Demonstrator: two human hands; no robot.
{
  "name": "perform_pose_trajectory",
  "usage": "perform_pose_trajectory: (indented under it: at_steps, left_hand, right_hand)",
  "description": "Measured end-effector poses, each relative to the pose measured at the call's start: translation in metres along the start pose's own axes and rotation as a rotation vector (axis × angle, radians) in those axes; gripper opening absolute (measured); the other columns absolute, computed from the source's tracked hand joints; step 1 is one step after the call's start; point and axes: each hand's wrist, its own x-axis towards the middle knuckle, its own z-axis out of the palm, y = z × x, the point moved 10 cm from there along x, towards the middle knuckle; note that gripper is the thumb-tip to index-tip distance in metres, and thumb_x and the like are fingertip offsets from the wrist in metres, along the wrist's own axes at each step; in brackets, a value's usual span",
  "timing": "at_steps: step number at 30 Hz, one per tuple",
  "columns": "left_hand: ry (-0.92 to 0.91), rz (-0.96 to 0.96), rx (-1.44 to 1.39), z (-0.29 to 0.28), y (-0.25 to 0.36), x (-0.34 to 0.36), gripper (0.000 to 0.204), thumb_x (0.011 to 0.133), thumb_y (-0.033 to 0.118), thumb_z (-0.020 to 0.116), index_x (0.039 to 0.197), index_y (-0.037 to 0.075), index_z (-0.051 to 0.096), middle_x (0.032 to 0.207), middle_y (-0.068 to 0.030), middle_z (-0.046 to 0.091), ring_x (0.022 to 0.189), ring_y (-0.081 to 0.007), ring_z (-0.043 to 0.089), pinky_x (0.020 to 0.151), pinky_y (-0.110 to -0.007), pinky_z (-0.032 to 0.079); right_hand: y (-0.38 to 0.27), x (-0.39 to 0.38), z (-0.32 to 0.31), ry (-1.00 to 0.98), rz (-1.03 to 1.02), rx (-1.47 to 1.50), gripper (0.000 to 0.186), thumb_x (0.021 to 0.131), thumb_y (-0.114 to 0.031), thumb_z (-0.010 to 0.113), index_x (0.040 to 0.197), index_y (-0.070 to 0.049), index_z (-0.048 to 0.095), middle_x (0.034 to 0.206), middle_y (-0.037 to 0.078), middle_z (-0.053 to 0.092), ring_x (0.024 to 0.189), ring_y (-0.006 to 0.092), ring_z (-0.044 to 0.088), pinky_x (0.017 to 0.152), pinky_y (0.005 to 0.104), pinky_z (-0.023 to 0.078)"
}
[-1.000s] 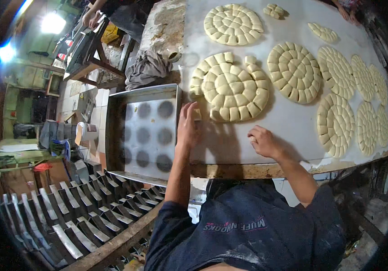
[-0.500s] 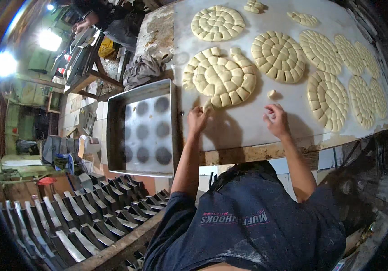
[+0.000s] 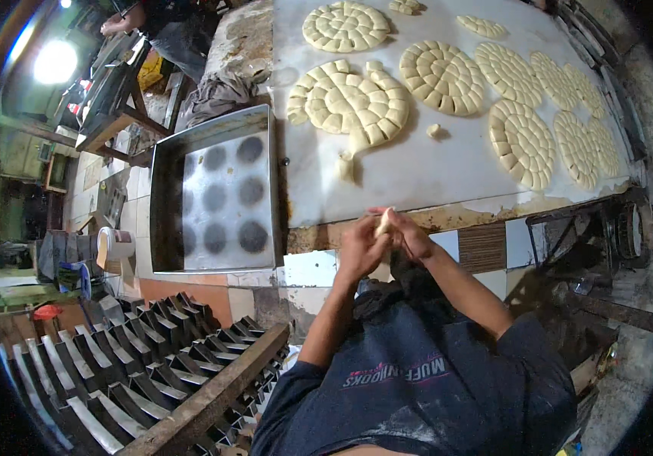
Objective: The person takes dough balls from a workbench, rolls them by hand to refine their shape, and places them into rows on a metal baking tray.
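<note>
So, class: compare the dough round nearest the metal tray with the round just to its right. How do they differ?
The dough round nearest the tray has a broken outline, with pieces missing at its lower edge; the round to its right is a complete circle. Loose pieces lie below the broken round, and only one small piece lies near the complete one. The broken round looks larger. Both are pale dough scored into small segments.

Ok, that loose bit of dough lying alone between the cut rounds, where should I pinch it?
Pinch the small dough piece across its sides from straight above. It lies free on the white table, apart from the neighbouring dough rounds, so fingers can likely close around it.
</note>
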Motion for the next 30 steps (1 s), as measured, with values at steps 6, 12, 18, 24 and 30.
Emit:
perform_pose_trajectory:
  at_steps: [6, 12, 18, 24, 30]
  left_hand:
    - [0.022, 0.124, 0.045, 0.021, 0.043, 0.052, 0.031, 0.082, 0.012, 0.075, 0.108, -0.001, 0.064, 0.094, -0.0162, 0.070, 0.080, -0.0260, 0.069, 0.074, -0.035, 0.053]
    - [-0.052, -0.143, 0.199, 0.055, 0.000, 0.099, 0.039, 0.085, 0.021, 0.077, 0.113, 0.004, 0.056, 0.095, -0.0181, 0.064, 0.089, -0.0354, 0.063, 0.081, -0.045, 0.050]
    - [-0.296, 0.398, 0.756, 0.087, -0.068, 0.101, 0.041, 0.080, 0.022, 0.068, 0.118, 0.008, 0.062, 0.124, -0.0185, 0.050, 0.111, -0.0428, 0.046, 0.098, -0.056, 0.039]
    - [0.063, 0.244, 0.490, 0.131, -0.007, 0.195, 0.021, 0.087, 0.016, 0.068, 0.104, 0.005, 0.061, 0.100, -0.0169, 0.058, 0.097, -0.0370, 0.055, 0.095, -0.047, 0.042]
    - [-0.313, 0.349, 0.460, 0.133, -0.055, 0.108, 0.034, 0.085, 0.016, 0.059, 0.116, 0.006, 0.065, 0.116, -0.0162, 0.061, 0.109, -0.0385, 0.055, 0.103, -0.050, 0.041]
  right_hand:
    - [-0.087, 0.021, -0.022, -0.024, -0.106, -0.057, 0.044, 0.101, -0.034, 0.062, 0.133, -0.005, 0.054, 0.106, 0.006, 0.067, 0.090, 0.0114, 0.065, 0.081, 0.0283, 0.054]
    - [-0.154, -0.015, -0.169, 0.722, -0.448, -0.611, 0.030, 0.095, -0.026, 0.068, 0.111, -0.003, 0.058, 0.097, 0.012, 0.064, 0.082, 0.0204, 0.064, 0.073, 0.0346, 0.053]
    - [-0.138, -0.056, -0.196, 0.151, -0.538, -1.698, 0.028, 0.090, -0.020, 0.063, 0.105, 0.001, 0.054, 0.100, 0.021, 0.054, 0.100, 0.0421, 0.052, 0.092, 0.0529, 0.044]
    - [-0.153, 0.044, -0.178, 0.307, -0.538, -1.464, 0.026, 0.082, -0.018, 0.061, 0.100, 0.001, 0.057, 0.097, 0.024, 0.054, 0.101, 0.0475, 0.051, 0.102, 0.0580, 0.039]
    - [-0.112, -0.031, -0.221, 0.106, -0.663, -1.580, 0.028, 0.072, -0.008, 0.063, 0.098, 0.004, 0.058, 0.100, 0.025, 0.057, 0.102, 0.0479, 0.056, 0.104, 0.0599, 0.041]
